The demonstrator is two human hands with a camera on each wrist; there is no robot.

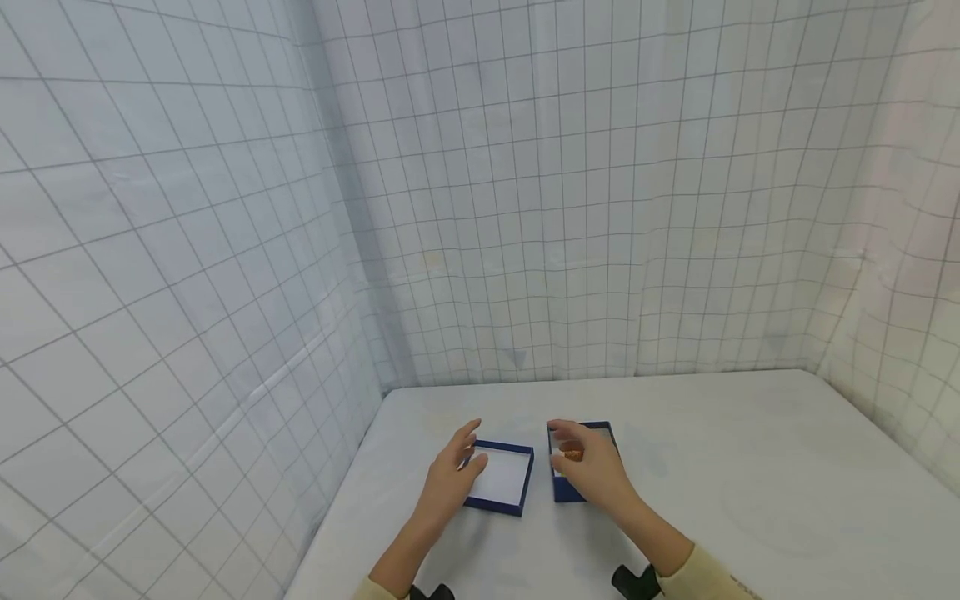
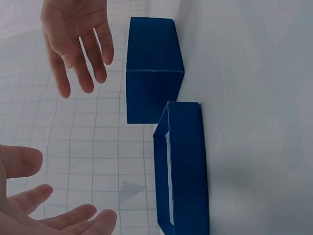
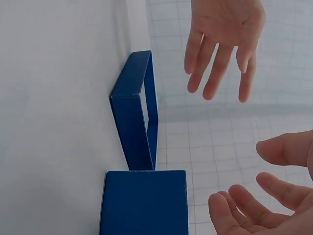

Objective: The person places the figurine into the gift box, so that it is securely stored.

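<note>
Both hands hover over the table, apart from each other, holding nothing. My left hand [image 1: 444, 483], fingers loosely bent, is above the left edge of a shallow blue box lid [image 1: 492, 506] with a white inside. Over a deeper blue box [image 1: 567, 492] hangs my right hand [image 1: 594, 468], its thumb and fingers spread apart. Between those fingers a small orange-brown thing [image 1: 573, 455] shows inside the box; most of it is hidden. The left wrist view shows the relaxed fingers of the right hand [image 2: 80, 44] beyond the box's outer wall [image 2: 154, 54].
The lid and box stand side by side on a white table [image 1: 735, 492], a narrow gap between them in the head view. White sheeting with a dark grid [image 1: 525, 208] hangs behind the table and along both sides.
</note>
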